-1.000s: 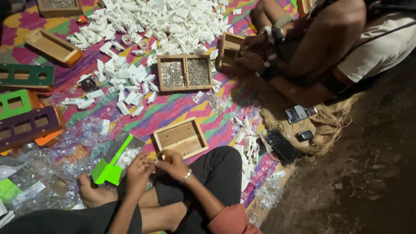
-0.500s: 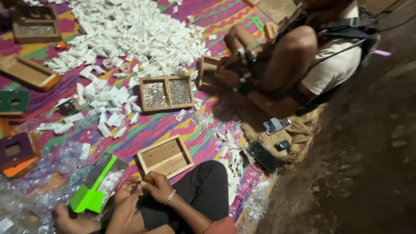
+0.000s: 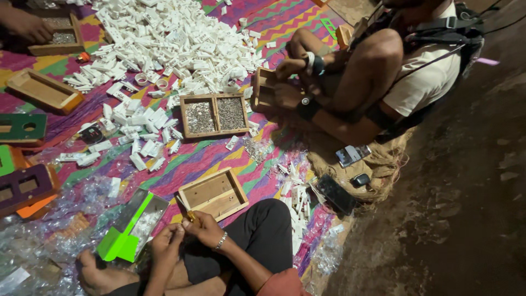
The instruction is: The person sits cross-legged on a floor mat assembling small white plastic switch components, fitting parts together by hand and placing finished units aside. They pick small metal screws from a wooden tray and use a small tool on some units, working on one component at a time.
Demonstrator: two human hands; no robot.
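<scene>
My left hand [image 3: 165, 244] and my right hand [image 3: 205, 229] meet just above my lap, fingers pinched together. The right hand wears a metal bracelet and grips a small yellow-handled screwdriver [image 3: 188, 212]. The left hand pinches a small part against it; the part is mostly hidden by my fingers. An empty wooden tray [image 3: 212, 193] lies just beyond my hands. A green box [image 3: 129, 227] with white pieces inside sits to their left.
A two-compartment wooden tray of small metal bits [image 3: 213, 114] lies mid-mat, with a large pile of white plastic parts [image 3: 164, 38] behind. A seated co-worker [image 3: 394, 82] holds a wooden tray [image 3: 264, 90] at right. Another person's hand [image 3: 24, 24] shows at top left. A dark phone [image 3: 335, 193] lies at right.
My view has drifted, so the mat and trays sit differently in frame. My hands have stayed together over my lap, working on the same small piece.
</scene>
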